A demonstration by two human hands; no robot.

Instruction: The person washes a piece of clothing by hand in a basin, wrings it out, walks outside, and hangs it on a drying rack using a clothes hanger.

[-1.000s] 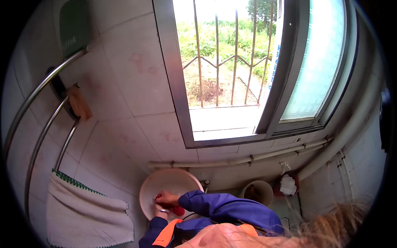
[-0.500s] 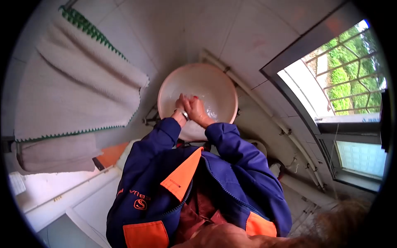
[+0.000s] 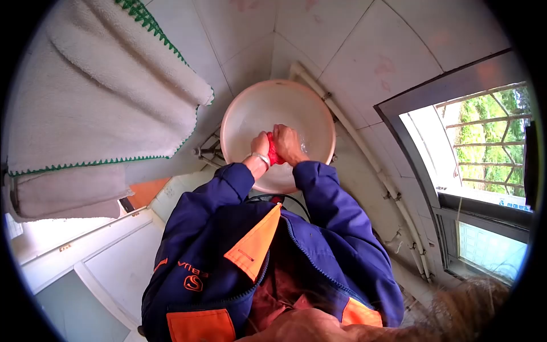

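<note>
Behind and above everything rises the tiled wall [image 3: 245, 51], broken at the right by the barred window [image 3: 484, 139]. Next in size comes the dark blue jacket [image 3: 199, 222] the person wears, both sleeves reaching forward, and then the pale towel [image 3: 97, 91] with green stitching along its edges, hanging to the left. Past the towel's right edge sits the round basin [image 3: 279, 102], pinkish at the rim, with a pipe [image 3: 365, 154] running along the wall to its right. Glints inside the basin, just beside the right hand, look like water, though its depth cannot be told. Over the basin's near half, the left hand [image 3: 260, 145] and the right hand [image 3: 289, 142] press close together, fingers curled, both clenched around one red cloth [image 3: 273, 149] that bulges out between them. Whether the cloth touches the basin's floor is hidden by the hands. Smallest is the pale bangle [image 3: 263, 158] on the left wrist. As a judgement, a wet, bunched cloth could slip from the fists if one hand twists harder than the other; drips could run over the near rim if the hands come too far back; and the cuffs, sitting close to that rim, could get soaked if the arms dip lower.
</note>
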